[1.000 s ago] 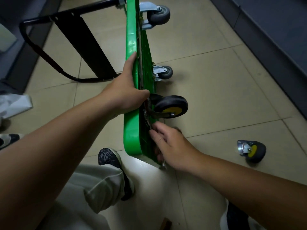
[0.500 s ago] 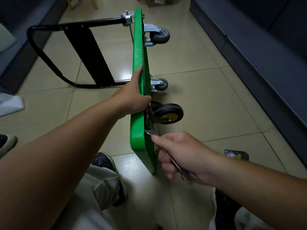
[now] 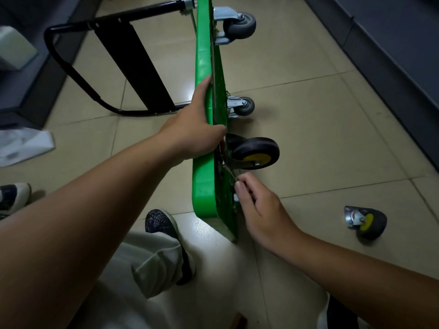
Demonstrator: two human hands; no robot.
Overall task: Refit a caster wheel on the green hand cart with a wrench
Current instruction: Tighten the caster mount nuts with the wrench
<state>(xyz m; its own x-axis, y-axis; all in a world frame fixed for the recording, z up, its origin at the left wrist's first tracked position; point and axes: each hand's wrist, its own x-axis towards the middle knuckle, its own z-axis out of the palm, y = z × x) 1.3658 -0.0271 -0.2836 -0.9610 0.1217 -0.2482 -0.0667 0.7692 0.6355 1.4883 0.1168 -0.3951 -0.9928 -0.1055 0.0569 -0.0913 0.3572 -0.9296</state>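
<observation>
The green hand cart [image 3: 204, 186] stands on its side edge on the tiled floor, underside facing right. My left hand [image 3: 194, 129] grips its upper edge, thumb curled over the rim. A black caster with a yellow hub [image 3: 256, 151] sticks out from the underside just right of that hand. Below it my right hand [image 3: 259, 210] holds a thin metal wrench [image 3: 230, 171] whose head reaches up to the caster's mounting plate. Most of the wrench is hidden by my fingers.
A loose black and yellow caster [image 3: 365, 223] lies on the floor at the right. Two grey casters [image 3: 240, 24] [image 3: 245, 106] sit further up the cart. The black folded handle [image 3: 133, 67] lies to the left. My shoe [image 3: 164, 224] is beside the cart's near corner. A dark wall base [image 3: 392, 67] runs along the right.
My right hand has swung from below the cart's edge back up against the underside, bringing the wrench with it. The view has tilted down. My left hand keeps its hold.
</observation>
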